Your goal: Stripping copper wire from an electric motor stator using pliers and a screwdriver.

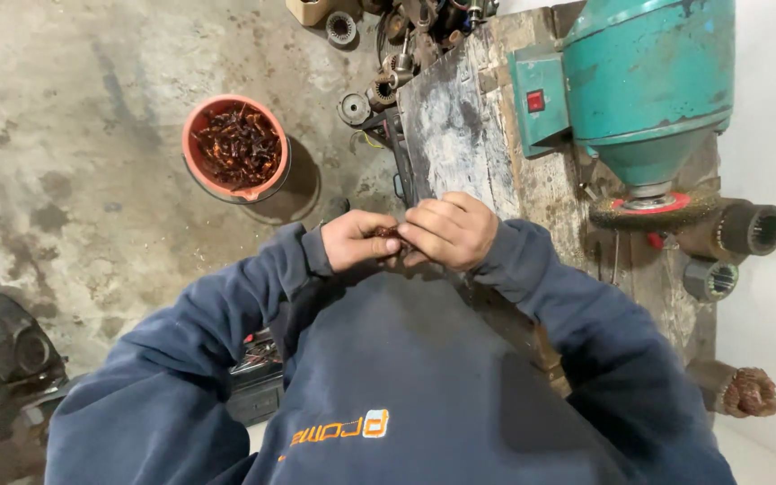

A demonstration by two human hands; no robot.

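My left hand (355, 241) and my right hand (447, 231) meet in front of my chest, both closed on a small reddish-brown piece (390, 233) that shows only between the fingers. My dark blue sleeves run down to the bottom of the head view. Just beyond the hands lies a worn wooden bench top (453, 135). A teal bench grinder (644, 81) with a wire brush wheel (653, 210) stands on the bench to the right of my right hand.
An orange bucket (199, 171) filled with reddish-brown copper scraps stands on the stained concrete floor at upper left. Metal motor parts (379, 85) lie beyond the bench. Two hollow metal cylinders (747, 230) sit at the right edge. A dark machine (2, 346) is at lower left.
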